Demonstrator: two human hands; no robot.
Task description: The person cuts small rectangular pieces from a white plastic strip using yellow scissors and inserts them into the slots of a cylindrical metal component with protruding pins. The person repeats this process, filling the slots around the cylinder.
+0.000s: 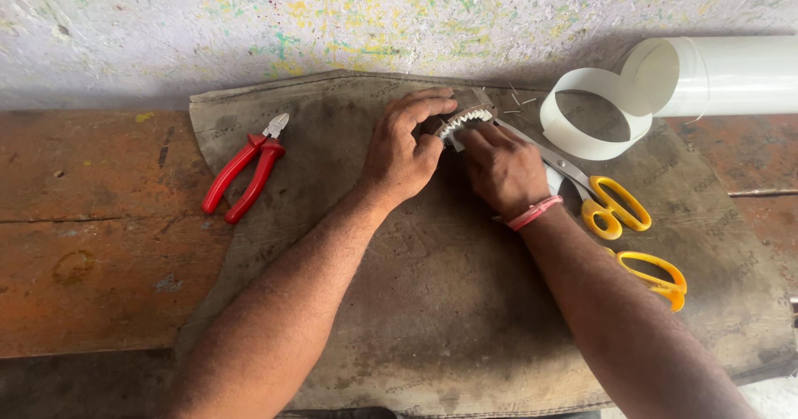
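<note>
A: Head view. A small white toothed strip [465, 120] is held over the grey cloth mat [432, 303] on the tabletop [91, 228], just in front of the paint-flecked wall [249, 20]. The left hand [403, 149] is curled over it, its grip closed on the strip's left end; the right hand [499, 170] is pinched on the right end.

B: Risks noted?

A: The strip looks thin and springy; if pressure is uneven, it may be bent or flicked out of the fingers. The yellow-handled scissors [603, 199] lie just beside the right wrist, blades pointing toward the hands, so a cut or a knock is judged possible. A second yellow-handled pair [657, 276] lies under the right forearm.

B: Other items?

A: The red-handled pliers [249, 172] lie well apart to the left; the white plastic ring [592, 115] touches the white pipe [715, 74].
</note>
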